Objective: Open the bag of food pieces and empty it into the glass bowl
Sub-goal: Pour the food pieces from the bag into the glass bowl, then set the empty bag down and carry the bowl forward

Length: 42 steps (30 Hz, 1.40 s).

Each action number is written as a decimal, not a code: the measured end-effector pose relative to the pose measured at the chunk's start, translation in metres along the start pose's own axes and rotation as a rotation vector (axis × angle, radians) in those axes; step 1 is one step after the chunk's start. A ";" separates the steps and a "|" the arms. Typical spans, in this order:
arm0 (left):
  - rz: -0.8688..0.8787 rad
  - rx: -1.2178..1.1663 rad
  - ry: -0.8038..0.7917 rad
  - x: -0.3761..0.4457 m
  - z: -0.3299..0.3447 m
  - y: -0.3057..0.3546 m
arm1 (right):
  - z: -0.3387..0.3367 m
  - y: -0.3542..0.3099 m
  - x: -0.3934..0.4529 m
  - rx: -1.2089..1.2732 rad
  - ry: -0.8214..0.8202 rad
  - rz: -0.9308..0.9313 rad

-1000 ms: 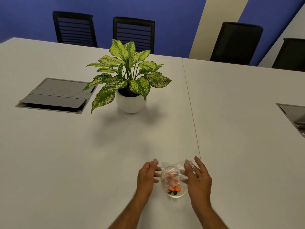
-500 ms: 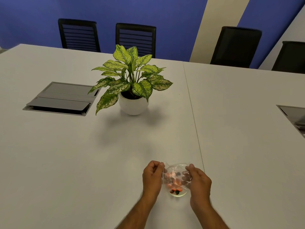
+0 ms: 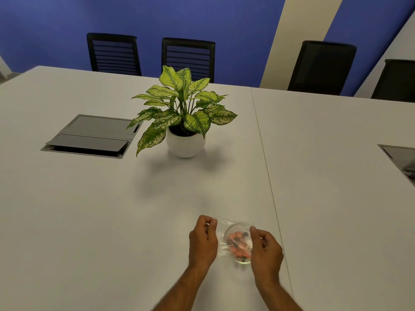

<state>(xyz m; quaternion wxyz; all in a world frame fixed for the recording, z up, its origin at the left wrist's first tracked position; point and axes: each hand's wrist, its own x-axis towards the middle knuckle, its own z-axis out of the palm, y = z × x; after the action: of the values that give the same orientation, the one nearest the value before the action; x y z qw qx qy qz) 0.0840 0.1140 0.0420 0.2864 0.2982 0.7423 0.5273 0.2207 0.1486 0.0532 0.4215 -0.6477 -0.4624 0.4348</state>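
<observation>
A small glass bowl [image 3: 241, 261] stands on the white table near its front edge. Over it stretches a clear plastic bag [image 3: 224, 230] with orange and dark food pieces [image 3: 239, 242] showing through it. My left hand [image 3: 203, 241] pinches the bag's left edge with closed fingers. My right hand [image 3: 266, 250] grips the bag's right edge and hides part of the bowl. I cannot tell whether the food pieces lie in the bag or in the bowl.
A potted plant [image 3: 183, 122] in a white pot stands mid-table, beyond my hands. A grey cable hatch [image 3: 89, 135] is set in the table at left, another [image 3: 402, 158] at the right edge. Black chairs [image 3: 321, 66] line the far side.
My hands went from open beside the bag to closed on its two edges, and have pulled it out flat and wider over the bowl.
</observation>
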 end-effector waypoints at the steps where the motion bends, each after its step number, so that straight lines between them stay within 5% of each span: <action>1: -0.004 0.004 -0.001 -0.001 -0.002 -0.003 | 0.000 0.003 -0.002 0.003 -0.006 0.010; 10: -0.136 0.042 -0.102 -0.005 -0.034 -0.047 | -0.004 0.028 -0.026 -0.046 -0.162 0.148; 19: -0.217 0.324 -0.241 -0.015 -0.077 -0.085 | 0.000 0.065 -0.045 -0.267 -0.414 0.326; 30: -0.287 0.619 -0.308 -0.037 -0.108 -0.111 | 0.010 0.087 -0.068 -0.546 -0.519 0.256; 42: -0.289 0.563 -0.266 -0.037 -0.114 -0.120 | 0.012 0.093 -0.067 -0.628 -0.522 0.193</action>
<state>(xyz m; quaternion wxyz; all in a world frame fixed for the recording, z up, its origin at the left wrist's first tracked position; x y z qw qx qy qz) 0.0069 -0.0158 -0.0368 0.3588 0.3235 0.8494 0.2126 0.2181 0.0654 -0.0269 0.0297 -0.6531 -0.6010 0.4598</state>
